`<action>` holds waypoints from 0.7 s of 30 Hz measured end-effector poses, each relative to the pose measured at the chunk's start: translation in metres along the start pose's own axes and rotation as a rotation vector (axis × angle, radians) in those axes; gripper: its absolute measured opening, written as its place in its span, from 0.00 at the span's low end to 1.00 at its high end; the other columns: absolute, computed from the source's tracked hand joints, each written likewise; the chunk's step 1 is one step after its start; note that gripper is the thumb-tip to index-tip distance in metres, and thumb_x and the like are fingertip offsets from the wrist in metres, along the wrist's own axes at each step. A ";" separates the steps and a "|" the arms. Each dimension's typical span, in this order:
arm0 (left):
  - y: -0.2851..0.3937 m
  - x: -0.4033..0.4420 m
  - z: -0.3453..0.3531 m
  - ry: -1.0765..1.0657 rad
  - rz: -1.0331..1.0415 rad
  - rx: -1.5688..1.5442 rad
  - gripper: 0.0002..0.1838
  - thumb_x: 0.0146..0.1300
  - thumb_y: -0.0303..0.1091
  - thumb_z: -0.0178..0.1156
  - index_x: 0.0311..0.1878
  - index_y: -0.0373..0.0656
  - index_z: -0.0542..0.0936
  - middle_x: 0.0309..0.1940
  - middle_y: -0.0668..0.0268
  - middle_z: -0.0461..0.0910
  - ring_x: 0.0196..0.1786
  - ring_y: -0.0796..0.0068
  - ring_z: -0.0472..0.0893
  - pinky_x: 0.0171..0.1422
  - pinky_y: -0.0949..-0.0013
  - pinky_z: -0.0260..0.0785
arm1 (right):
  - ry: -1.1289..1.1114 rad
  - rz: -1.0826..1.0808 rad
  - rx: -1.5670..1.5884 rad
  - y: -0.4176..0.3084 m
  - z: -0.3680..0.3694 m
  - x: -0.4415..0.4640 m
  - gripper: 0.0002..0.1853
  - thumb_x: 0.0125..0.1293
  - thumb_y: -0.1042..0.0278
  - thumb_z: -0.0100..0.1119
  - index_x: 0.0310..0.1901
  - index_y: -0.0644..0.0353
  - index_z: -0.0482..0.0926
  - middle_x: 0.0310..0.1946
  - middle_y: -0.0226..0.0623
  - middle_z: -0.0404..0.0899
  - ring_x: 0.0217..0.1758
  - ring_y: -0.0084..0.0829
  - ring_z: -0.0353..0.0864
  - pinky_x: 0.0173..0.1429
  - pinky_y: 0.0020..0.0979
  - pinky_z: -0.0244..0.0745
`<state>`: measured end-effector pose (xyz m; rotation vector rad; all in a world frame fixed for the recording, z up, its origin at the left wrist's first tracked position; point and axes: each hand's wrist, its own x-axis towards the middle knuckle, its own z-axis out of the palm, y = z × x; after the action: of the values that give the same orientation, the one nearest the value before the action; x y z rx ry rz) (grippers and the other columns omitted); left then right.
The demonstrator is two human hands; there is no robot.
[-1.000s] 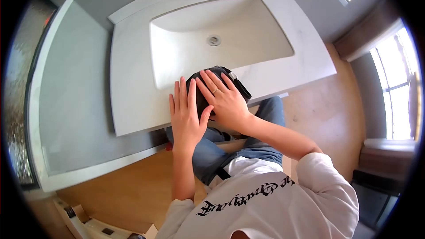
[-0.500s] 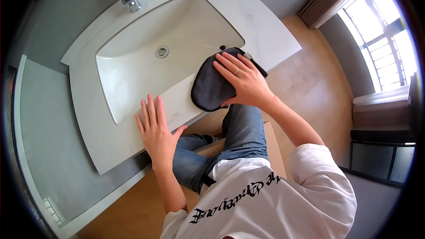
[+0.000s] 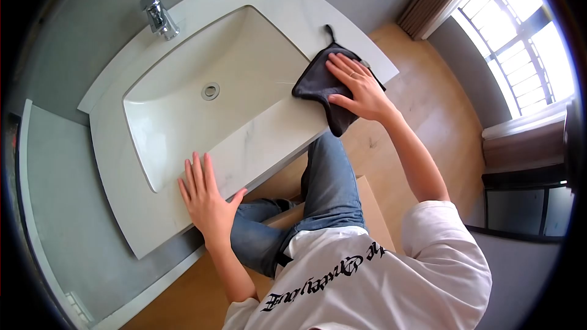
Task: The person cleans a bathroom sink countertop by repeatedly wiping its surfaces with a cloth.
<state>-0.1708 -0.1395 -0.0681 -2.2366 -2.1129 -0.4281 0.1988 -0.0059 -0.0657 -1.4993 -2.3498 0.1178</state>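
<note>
The dark grey cloth point(image 3: 313, 78) has a black edging, a thin black loop point(image 3: 331, 33) at one corner and a small pale tag point(image 3: 365, 63) beside the fingers. It lies spread but creased at the right front corner of the basin point(image 3: 177, 134), mostly on the worktop point(image 3: 260, 140), one point reaching the basin's rim and a lower fold drooping at the worktop's front edge.

The right hand point(image 3: 362, 90) rests flat on the cloth, thumb held out, not gripping. The left hand point(image 3: 209, 206), well apart from it, lies palm down with fingers spread near the basin's left front corner.

Half a second ago the cloth lay nearer the basin's front middle; now it sits farther right, its loop stretched out beyond the basin's right side. The left hand keeps its place.
</note>
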 end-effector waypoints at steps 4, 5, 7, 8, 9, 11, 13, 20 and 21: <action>0.001 -0.001 -0.001 0.005 0.000 -0.016 0.55 0.39 0.43 0.79 0.74 0.48 0.62 0.75 0.60 0.59 0.77 0.56 0.59 0.79 0.47 0.50 | 0.100 0.296 -0.212 -0.001 0.010 0.025 0.47 0.63 0.29 0.53 0.71 0.63 0.64 0.75 0.46 0.58 0.80 0.41 0.52 0.79 0.45 0.46; 0.000 -0.001 -0.001 0.016 -0.015 -0.011 0.55 0.39 0.43 0.79 0.74 0.48 0.62 0.75 0.60 0.59 0.77 0.56 0.59 0.79 0.47 0.50 | 0.133 0.315 -0.238 0.008 0.014 0.032 0.48 0.63 0.28 0.52 0.70 0.64 0.65 0.74 0.46 0.60 0.80 0.41 0.52 0.79 0.44 0.46; 0.001 -0.002 -0.002 0.013 0.005 -0.036 0.55 0.38 0.42 0.79 0.74 0.47 0.63 0.75 0.59 0.60 0.76 0.56 0.60 0.78 0.46 0.50 | 0.182 0.381 -0.260 0.032 0.019 0.052 0.48 0.63 0.27 0.51 0.71 0.64 0.64 0.74 0.46 0.60 0.79 0.41 0.54 0.79 0.44 0.47; 0.000 -0.002 -0.002 0.021 0.002 -0.033 0.55 0.38 0.42 0.79 0.74 0.47 0.63 0.75 0.59 0.60 0.76 0.56 0.60 0.78 0.46 0.50 | 0.186 0.423 -0.296 0.047 0.022 0.063 0.48 0.63 0.27 0.50 0.71 0.64 0.63 0.75 0.45 0.59 0.78 0.42 0.55 0.78 0.44 0.49; -0.001 -0.002 -0.002 0.026 0.006 -0.041 0.55 0.38 0.42 0.79 0.73 0.47 0.63 0.74 0.59 0.61 0.76 0.56 0.60 0.78 0.46 0.50 | 0.198 0.487 -0.301 0.052 0.019 0.075 0.48 0.64 0.28 0.48 0.71 0.64 0.62 0.75 0.45 0.59 0.78 0.42 0.56 0.77 0.46 0.51; -0.002 -0.003 0.000 0.036 0.000 -0.051 0.55 0.38 0.43 0.79 0.73 0.47 0.64 0.74 0.59 0.61 0.76 0.56 0.60 0.78 0.46 0.50 | 0.176 0.584 -0.270 0.056 0.018 0.085 0.47 0.65 0.29 0.47 0.71 0.64 0.62 0.74 0.47 0.60 0.77 0.43 0.56 0.76 0.49 0.51; -0.003 -0.003 0.001 0.033 0.010 -0.053 0.55 0.38 0.43 0.79 0.73 0.47 0.64 0.74 0.59 0.61 0.75 0.56 0.61 0.78 0.45 0.50 | 0.188 0.560 -0.301 0.050 0.021 0.078 0.46 0.65 0.29 0.47 0.71 0.64 0.62 0.73 0.49 0.60 0.77 0.44 0.56 0.76 0.51 0.51; -0.001 -0.004 0.002 0.030 0.020 -0.038 0.56 0.38 0.43 0.79 0.74 0.48 0.62 0.74 0.59 0.62 0.75 0.55 0.61 0.78 0.45 0.51 | 0.248 0.255 -0.274 -0.094 0.044 -0.001 0.44 0.61 0.37 0.57 0.68 0.68 0.66 0.71 0.53 0.63 0.76 0.50 0.58 0.76 0.57 0.49; -0.001 -0.004 0.002 0.035 0.022 -0.026 0.56 0.38 0.43 0.79 0.74 0.48 0.62 0.73 0.59 0.62 0.75 0.55 0.61 0.77 0.45 0.51 | 0.280 0.182 -0.227 -0.121 0.050 -0.008 0.41 0.61 0.41 0.59 0.66 0.68 0.68 0.70 0.53 0.64 0.75 0.50 0.59 0.75 0.57 0.49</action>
<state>-0.1716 -0.1429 -0.0711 -2.2465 -2.0762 -0.4920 0.0807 -0.0596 -0.0838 -1.7083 -2.0566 -0.3052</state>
